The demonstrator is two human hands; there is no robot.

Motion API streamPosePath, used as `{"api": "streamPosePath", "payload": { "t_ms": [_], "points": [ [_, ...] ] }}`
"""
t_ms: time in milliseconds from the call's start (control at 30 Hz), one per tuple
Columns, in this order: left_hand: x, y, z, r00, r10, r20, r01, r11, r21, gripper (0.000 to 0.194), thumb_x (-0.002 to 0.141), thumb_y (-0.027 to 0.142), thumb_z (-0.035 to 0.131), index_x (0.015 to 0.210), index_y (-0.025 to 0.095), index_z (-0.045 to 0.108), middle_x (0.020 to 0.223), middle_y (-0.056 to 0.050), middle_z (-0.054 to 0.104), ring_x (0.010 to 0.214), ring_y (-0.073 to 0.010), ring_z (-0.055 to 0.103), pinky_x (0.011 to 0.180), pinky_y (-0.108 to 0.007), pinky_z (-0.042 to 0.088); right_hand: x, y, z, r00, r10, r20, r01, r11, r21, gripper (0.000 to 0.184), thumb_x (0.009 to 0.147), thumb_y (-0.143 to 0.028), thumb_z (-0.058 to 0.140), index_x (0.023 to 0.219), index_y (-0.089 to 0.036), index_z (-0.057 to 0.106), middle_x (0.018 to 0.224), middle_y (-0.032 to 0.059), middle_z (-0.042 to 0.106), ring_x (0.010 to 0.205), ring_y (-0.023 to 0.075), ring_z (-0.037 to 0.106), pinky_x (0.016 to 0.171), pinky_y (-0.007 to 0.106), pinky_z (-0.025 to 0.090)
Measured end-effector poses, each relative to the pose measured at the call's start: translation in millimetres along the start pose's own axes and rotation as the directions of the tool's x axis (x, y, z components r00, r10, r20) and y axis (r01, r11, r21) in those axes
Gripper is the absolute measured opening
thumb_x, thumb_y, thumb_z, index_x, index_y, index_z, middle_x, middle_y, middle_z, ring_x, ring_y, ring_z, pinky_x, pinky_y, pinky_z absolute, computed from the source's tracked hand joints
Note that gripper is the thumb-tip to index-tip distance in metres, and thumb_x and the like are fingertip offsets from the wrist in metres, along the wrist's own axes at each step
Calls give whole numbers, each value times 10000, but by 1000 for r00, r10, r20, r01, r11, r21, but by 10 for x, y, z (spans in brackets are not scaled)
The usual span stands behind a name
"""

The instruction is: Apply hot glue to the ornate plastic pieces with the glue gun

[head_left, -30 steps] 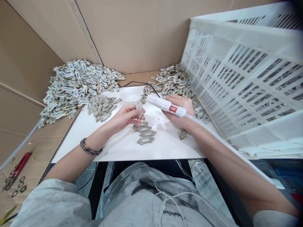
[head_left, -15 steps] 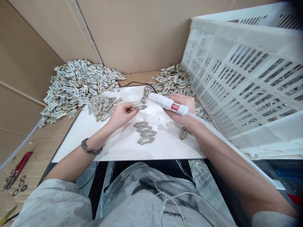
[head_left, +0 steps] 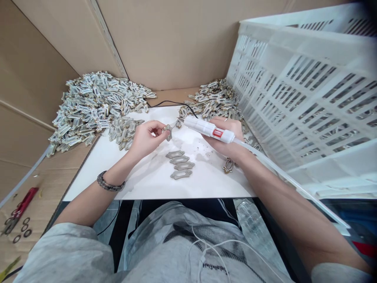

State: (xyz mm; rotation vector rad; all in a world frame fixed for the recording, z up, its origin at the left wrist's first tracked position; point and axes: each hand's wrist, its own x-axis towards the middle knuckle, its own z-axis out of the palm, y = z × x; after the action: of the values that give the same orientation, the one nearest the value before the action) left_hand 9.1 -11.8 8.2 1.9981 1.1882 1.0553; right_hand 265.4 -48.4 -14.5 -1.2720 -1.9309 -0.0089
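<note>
My left hand [head_left: 149, 138] pinches an ornate metal frame plate [head_left: 168, 133] between thumb and fingers, above the white board [head_left: 141, 182]. The plate is turned nearly upright and its tip faces me. Wrapped in my right hand [head_left: 225, 135] is a white pen-shaped tool [head_left: 203, 127] with a red window or switch. A long translucent rod [head_left: 282, 175] runs back from it along my forearm. Its front end points at the plate but stays apart from it. Below my hands, several grey metal frame plates [head_left: 181, 173] lie in a slanting column.
A big heap of frame plates [head_left: 94, 102] is at the back left, a smaller heap [head_left: 216, 98] at the back right. The slotted white crate [head_left: 294, 90] stands at right. Scissors with red [head_left: 22, 208] and several small rings [head_left: 26, 232] lie at left on cardboard.
My left hand has drawn slightly left and tilted the plate from lying sideways to nearly upright. My right hand and the tool have hardly moved.
</note>
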Motion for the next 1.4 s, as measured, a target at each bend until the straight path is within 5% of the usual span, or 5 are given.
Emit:
{"api": "streamPosePath", "payload": {
  "t_ms": [100,400,1400],
  "points": [
    [4,-13,6,997,-72,26,75,991,-113,267,742,392,745,799,135,703,836,-71,711,697,-153,645,577,-237,517,4,8,10,1000,-13,12,12,1000,28,338,772,-270,597,602,-248,305,628,-12,419,592,158,436,580,320,335],
    [18,-55,50,965,-228,132,262,889,-375,445,601,484,871,825,125,735,784,-80,749,696,-162,679,620,-250,577,1,-26,16,997,-21,75,16,998,67,328,757,-279,580,600,-248,294,620,-14,401,590,156,418,578,314,313],
    [5,-46,81,945,-207,255,317,777,-544,399,587,406,920,857,151,775,843,-56,763,747,-127,684,732,-234,581,-10,-91,6,974,144,175,-120,983,-138,213,710,-294,534,597,-231,365,641,-3,456,618,150,434,593,304,247]
  ]
}}
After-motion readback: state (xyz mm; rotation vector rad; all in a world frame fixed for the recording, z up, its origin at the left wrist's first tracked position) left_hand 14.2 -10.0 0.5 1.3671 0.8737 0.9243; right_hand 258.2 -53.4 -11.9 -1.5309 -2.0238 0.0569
